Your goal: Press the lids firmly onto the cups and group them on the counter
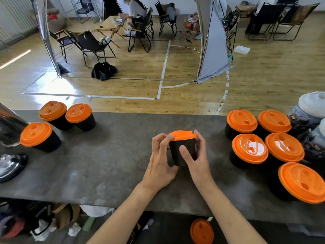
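The black cup stood upright at mid-desk, orange lid up, seemingly seated, the left hand and right hand both curled around its sides.

Nine lidded cups stand on the counter: three left, one centre, five right. One loose lid lies below. Two jars stand far right. Two hands: left hand, right hand.

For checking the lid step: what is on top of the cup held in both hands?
An orange lid sits on the black cup. Its inside is covered, unseen.
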A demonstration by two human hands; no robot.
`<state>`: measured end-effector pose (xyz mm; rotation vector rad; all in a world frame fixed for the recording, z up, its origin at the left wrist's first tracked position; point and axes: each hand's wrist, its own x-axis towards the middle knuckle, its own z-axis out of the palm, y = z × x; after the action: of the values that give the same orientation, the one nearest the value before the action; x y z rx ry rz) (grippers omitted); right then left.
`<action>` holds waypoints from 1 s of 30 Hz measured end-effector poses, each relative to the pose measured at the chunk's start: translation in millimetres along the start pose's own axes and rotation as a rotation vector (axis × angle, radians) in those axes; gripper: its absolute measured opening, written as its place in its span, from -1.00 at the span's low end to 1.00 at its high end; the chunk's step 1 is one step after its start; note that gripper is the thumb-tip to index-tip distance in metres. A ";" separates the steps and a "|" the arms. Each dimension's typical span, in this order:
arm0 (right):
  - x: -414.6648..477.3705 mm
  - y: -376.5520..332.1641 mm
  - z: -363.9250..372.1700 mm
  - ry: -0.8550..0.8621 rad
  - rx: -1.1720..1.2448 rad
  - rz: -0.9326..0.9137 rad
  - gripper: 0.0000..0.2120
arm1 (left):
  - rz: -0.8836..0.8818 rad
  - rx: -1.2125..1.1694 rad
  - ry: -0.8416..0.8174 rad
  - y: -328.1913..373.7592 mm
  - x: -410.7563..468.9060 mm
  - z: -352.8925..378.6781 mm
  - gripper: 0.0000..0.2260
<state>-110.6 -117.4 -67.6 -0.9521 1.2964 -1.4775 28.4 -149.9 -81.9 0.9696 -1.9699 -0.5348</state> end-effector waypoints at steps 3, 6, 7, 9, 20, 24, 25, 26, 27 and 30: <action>1.4 0.2 -0.7 0.029 0.014 -0.020 -0.28 | 0.005 0.004 0.001 0.7 -0.2 1.6 -0.17; 2.5 -0.8 -0.6 0.001 0.064 0.020 -0.39 | -0.009 -0.020 0.021 2.5 0.6 0.5 -0.18; 2.0 -0.8 -0.4 -0.011 0.063 0.024 -0.36 | -0.008 -0.014 0.024 2.8 0.9 -0.3 -0.18; -0.6 -1.7 0.3 -0.024 0.019 0.017 -0.23 | -0.002 0.008 0.014 2.8 0.5 -2.0 -0.18; 1.1 0.4 -0.7 -0.031 0.034 0.018 -0.26 | -0.024 -0.018 0.011 1.0 -1.0 -0.4 -0.11; 0.1 -0.6 -0.3 0.027 0.006 -0.028 -0.28 | -0.043 -0.019 0.035 -0.7 0.0 0.9 -0.12; 0.6 -1.7 -0.3 0.022 0.024 -0.019 -0.36 | -0.042 -0.030 0.033 0.4 0.4 1.2 -0.11; 1.3 -2.0 -0.4 0.013 0.042 -0.005 -0.44 | -0.039 -0.042 0.029 1.5 0.7 1.3 -0.11; 1.7 -1.9 -0.8 0.002 0.055 0.004 -0.50 | -0.031 -0.048 0.026 2.1 1.0 1.1 -0.12; 0.2 -1.6 -0.4 -0.020 0.024 -0.010 -0.40 | -0.024 -0.041 0.022 0.7 1.1 0.3 -0.15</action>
<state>-111.3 -117.5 -66.1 -0.9565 1.2581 -1.4841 27.4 -150.4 -81.0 0.9710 -1.9220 -0.5738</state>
